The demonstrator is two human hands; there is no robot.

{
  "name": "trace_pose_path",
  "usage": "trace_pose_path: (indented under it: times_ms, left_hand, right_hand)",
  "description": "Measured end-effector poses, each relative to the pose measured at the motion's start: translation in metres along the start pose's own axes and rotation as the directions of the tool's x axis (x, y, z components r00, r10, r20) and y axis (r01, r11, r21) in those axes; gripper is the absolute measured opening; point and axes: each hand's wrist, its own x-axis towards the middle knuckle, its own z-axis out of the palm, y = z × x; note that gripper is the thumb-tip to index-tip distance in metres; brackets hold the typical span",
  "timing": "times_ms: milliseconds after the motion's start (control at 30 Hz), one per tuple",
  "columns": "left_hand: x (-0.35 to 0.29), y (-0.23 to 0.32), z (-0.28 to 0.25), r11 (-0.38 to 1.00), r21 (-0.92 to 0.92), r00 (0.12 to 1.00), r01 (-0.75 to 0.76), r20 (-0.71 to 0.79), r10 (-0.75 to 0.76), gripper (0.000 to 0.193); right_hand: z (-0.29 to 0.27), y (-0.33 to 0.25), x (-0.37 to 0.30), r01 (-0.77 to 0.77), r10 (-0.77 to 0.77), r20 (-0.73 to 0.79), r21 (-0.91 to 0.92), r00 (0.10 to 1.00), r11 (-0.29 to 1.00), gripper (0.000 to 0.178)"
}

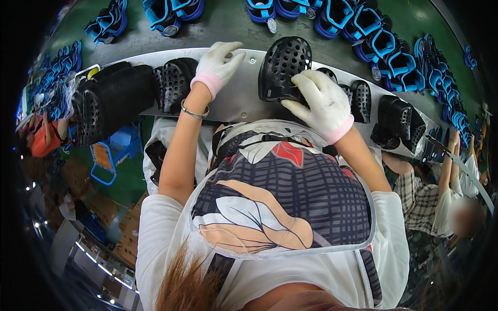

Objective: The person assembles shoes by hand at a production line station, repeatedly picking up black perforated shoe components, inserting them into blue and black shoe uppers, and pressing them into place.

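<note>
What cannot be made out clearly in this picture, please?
- Head view, black perforated piece: lower right part hidden by the right hand.
- Head view, left hand: palm hidden behind its own back.
- Head view, blue-trimmed shoes: farther parts cut off by the upper edge.
- Head view, round tag: markings too small.

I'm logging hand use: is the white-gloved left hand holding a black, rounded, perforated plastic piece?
No, the left hand is empty; the white-gloved right hand grips such a perforated piece.

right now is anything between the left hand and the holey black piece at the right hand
Nothing visible: only the metal ledge shows between the left hand and the black perforated piece, whose lower right side the right hand touches.
</note>
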Motion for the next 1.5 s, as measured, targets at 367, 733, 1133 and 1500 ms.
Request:
trace_pose_path:
  times_ms: [367, 733, 1133, 1500]
  left_hand:
    - [-0.005, 0.087, -0.023, 0.505, -0.847, 0.956, 0.164, 0.264, 0.132, 0.066]
    - [0.055, 0.090, -0.003, 0.201, -0.944, 0.908, 0.263, 0.313, 0.279, 0.036]
    - [0.143, 0.040, 0.069, 0.925, -0.177, 0.938, -0.336, 0.026, 0.345, 0.055]
    - [0.161, 0.012, 0.091, 0.948, -0.122, 0.955, -0.295, -0.007, 0.296, 0.024]
  right_hand:
    - [-0.061, -0.022, 0.008, 0.077, -0.067, -0.125, 0.076, 0.990, 0.994, 0.042]
    - [-0.039, 0.014, 0.060, -0.382, 0.383, -0.032, 0.040, 0.923, 0.923, 0.048]
    - [-0.035, 0.125, 0.141, -0.542, 0.592, 0.268, -0.240, 0.760, 0.805, 0.054]
    - [0.043, 0.138, 0.238, -0.580, 0.726, 0.258, -0.460, 0.638, 0.673, 0.043]
